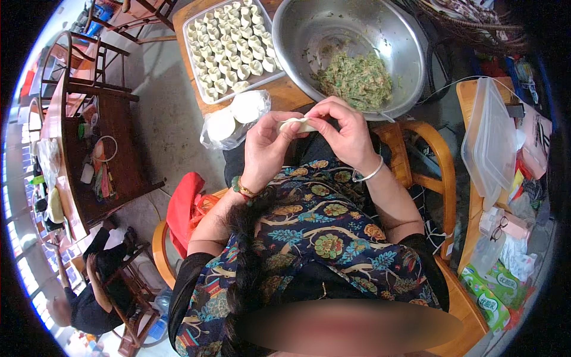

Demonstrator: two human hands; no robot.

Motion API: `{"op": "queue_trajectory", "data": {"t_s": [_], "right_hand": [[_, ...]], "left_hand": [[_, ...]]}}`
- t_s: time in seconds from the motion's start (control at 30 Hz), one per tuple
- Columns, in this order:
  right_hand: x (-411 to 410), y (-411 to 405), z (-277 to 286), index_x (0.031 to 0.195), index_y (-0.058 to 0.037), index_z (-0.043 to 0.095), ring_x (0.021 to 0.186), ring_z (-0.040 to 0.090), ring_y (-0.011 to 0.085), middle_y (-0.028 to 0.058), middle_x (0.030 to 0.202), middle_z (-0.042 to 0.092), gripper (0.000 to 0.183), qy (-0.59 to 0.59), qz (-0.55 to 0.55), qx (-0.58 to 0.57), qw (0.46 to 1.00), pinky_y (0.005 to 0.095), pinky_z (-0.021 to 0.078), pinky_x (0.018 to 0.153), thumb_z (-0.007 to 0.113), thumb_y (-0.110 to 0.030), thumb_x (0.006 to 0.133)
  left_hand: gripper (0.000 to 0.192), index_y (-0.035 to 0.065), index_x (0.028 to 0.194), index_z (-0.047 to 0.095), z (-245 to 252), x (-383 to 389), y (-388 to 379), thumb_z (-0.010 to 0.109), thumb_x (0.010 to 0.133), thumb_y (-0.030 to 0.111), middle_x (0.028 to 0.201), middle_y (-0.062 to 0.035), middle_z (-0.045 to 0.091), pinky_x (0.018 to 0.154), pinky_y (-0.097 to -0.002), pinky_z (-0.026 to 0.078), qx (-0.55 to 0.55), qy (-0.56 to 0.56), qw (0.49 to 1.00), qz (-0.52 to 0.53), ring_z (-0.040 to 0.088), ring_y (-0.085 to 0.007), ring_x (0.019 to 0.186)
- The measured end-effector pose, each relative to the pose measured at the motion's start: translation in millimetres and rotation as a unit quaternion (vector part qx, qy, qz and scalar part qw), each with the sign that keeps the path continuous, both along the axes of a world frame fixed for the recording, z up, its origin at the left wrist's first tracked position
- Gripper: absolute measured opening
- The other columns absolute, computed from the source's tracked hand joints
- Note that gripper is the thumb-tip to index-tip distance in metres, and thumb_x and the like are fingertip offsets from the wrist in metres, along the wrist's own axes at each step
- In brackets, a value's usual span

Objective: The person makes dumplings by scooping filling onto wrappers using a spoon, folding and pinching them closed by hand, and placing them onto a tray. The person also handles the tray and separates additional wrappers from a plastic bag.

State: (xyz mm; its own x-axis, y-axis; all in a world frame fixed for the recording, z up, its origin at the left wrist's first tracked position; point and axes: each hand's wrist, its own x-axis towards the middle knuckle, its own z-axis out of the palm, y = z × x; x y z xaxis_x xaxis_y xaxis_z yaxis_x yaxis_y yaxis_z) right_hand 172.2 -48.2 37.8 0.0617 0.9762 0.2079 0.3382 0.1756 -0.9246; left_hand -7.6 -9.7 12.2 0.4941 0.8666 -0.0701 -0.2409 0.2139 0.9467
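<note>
Between my fingertips, a folded dumpling (296, 125) of pale dough is pinched along its edge. My left hand (270, 145) grips its left end, while my right hand (341, 129) presses the right end with thumb and fingers. Just beyond, two stacks of round white dumpling wrappers (234, 117) sit in a clear plastic bag at the corner of a wooden table (290, 91). A wide steel basin (350, 33) holds a mound of green-flecked filling (354, 78). Left of the basin, a white plastic tray (196, 73) carries rows of shaped dumplings (232, 47).
Clear plastic lids (488, 143) lean on a wooden surface at right, near eyeglasses (498, 230) and green cartons (486, 296). A red cloth-like item (183, 209) hangs by the chair's left arm (160, 252). Another person (96, 292) sits beside a dark wooden table (111, 165) at left.
</note>
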Motion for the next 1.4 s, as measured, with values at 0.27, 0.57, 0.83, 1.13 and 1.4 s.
{"op": "queue_trajectory", "data": {"t_s": [0.27,0.57,0.83,1.13,1.4], "right_hand": [[-1.5,0.3,-0.6,0.099,-0.0009,0.064,0.078,0.063,0.0248,0.0109,0.088,0.062,0.016,-0.123,0.014,0.097,0.988,0.0337,0.0509,0.067,0.07,-0.005,0.084],[-4.6,-3.1,-13.4,0.101,-0.0021,0.062,0.073,0.058,0.0047,0.0001,0.085,0.064,0.019,0.105,-0.005,-0.053,0.993,0.0217,0.0494,0.066,0.072,-0.014,0.089],[-12.2,0.5,-12.5,0.098,-0.0014,0.062,0.073,0.056,0.0022,-0.0023,0.085,0.063,0.011,0.225,-0.002,-0.106,0.969,0.0186,0.0475,0.065,0.068,-0.01,0.093],[-12.7,1.2,-3.7,0.091,-0.0011,0.063,0.068,0.057,0.0069,0.0004,0.08,0.064,0.009,0.123,-0.011,-0.094,0.988,0.0221,0.0476,0.062,0.07,-0.008,0.089],[-7.4,2.1,12.1,0.084,0.0005,0.062,0.073,0.062,0.0135,0.0053,0.082,0.063,0.008,-0.11,0.025,0.082,0.99,0.0278,0.0497,0.063,0.07,0.004,0.083]], "left_hand": [[0.023,-0.0052,0.113,0.06,1.0,-2.4,1.4,0.065,0.094,0.007,0.103,-0.01,0.07,0.077,-0.0251,0.057,-0.005,0.07,0.997,-0.037,0.067,-0.0126,0.084],[0.017,-0.0044,0.105,0.061,-1.1,-3.2,2.2,0.063,0.096,0.01,0.103,-0.0133,0.069,0.076,-0.0295,0.058,-0.067,-0.067,0.994,0.054,0.067,-0.0166,0.09],[0.018,-0.0052,0.106,0.06,2.7,-8.4,2.2,0.064,0.095,0.009,0.103,-0.0138,0.068,0.075,-0.0299,0.058,-0.068,-0.07,0.994,0.058,0.067,-0.0175,0.091],[0.02,-0.0043,0.107,0.063,4.9,-7.8,2.7,0.069,0.09,0.003,0.103,-0.0115,0.069,0.07,-0.0254,0.056,-0.06,-0.061,0.995,0.05,0.066,-0.0143,0.088],[0.015,-0.0028,0.101,0.067,7.8,-9.4,3.8,0.07,0.089,0.003,0.091,-0.0057,0.07,0.06,-0.021,0.053,0.018,0.059,0.997,0.048,0.064,-0.0079,0.073]]}}
